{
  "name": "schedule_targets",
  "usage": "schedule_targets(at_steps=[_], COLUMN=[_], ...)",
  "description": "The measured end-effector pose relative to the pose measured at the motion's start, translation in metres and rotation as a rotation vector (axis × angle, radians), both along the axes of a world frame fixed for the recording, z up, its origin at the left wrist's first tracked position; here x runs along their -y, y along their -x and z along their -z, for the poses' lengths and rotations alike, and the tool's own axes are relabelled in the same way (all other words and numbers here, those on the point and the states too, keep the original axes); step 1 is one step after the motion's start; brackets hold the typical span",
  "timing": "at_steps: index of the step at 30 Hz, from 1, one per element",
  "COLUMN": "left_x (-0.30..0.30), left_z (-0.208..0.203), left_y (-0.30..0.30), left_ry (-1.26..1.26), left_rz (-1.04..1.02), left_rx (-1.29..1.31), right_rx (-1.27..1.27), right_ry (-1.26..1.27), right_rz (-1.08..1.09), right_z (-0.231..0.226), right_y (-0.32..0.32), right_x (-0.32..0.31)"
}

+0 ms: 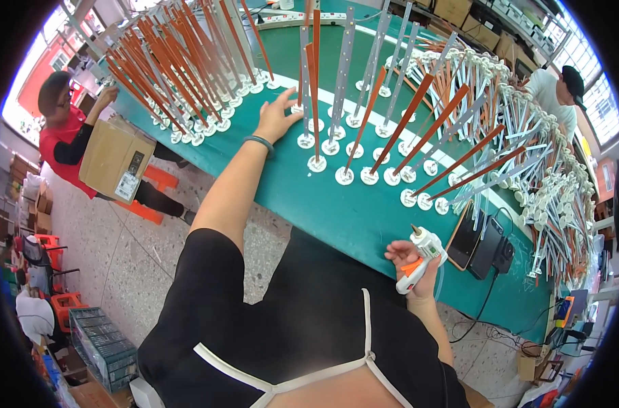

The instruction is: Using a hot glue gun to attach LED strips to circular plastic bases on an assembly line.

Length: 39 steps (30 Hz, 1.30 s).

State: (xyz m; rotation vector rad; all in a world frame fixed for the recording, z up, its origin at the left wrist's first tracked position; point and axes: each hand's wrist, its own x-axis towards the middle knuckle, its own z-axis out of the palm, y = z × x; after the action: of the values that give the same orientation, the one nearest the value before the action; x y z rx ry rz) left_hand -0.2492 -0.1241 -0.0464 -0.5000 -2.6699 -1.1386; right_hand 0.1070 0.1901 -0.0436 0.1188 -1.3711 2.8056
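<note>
My left hand (277, 118) reaches out over the green table with its fingers apart. Its fingertips are beside a brown strip standing on a round white base; whether they touch it I cannot tell. In front of and to the right of that hand, several brown strips (315, 102) and grey strips with dots along them (343, 75) stand on round white bases (345, 176), some leaning. Low on the right, at the table's near edge, my right hand (425, 280) is closed around a white hot glue gun (426, 246) with an orange trigger, nozzle pointing up and away.
A dense group of brown strips (166, 75) stands on the left. Loose strips and bases pile up (527, 136) on the right. A phone (464, 234) and a black device with a cable (489, 245) lie near the glue gun. One person holds a carton (117, 158); another (557, 98) is far right.
</note>
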Motion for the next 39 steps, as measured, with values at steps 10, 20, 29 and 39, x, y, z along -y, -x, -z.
schedule_targets(at_steps=[10,20,29,39], left_x=[-0.018,0.018,0.015,0.037], left_z=[-0.005,0.009,-0.005,-0.033], left_y=[0.011,0.051,0.091,-0.069], left_ry=[0.174,-0.308,0.122,-0.475], left_rz=[0.041,-0.173,-0.309,-0.193], left_rx=[-0.018,-0.015,-0.287,-0.150], right_rx=[0.055,0.037,0.086,0.078], right_ry=[-0.029,0.007,-0.005,-0.059], right_rz=[-0.029,0.016,0.025,-0.013], right_z=[-0.008,-0.003,-0.007,-0.004], right_y=[0.007,0.004,0.004,0.002], right_x=[0.005,0.002,0.003,0.000])
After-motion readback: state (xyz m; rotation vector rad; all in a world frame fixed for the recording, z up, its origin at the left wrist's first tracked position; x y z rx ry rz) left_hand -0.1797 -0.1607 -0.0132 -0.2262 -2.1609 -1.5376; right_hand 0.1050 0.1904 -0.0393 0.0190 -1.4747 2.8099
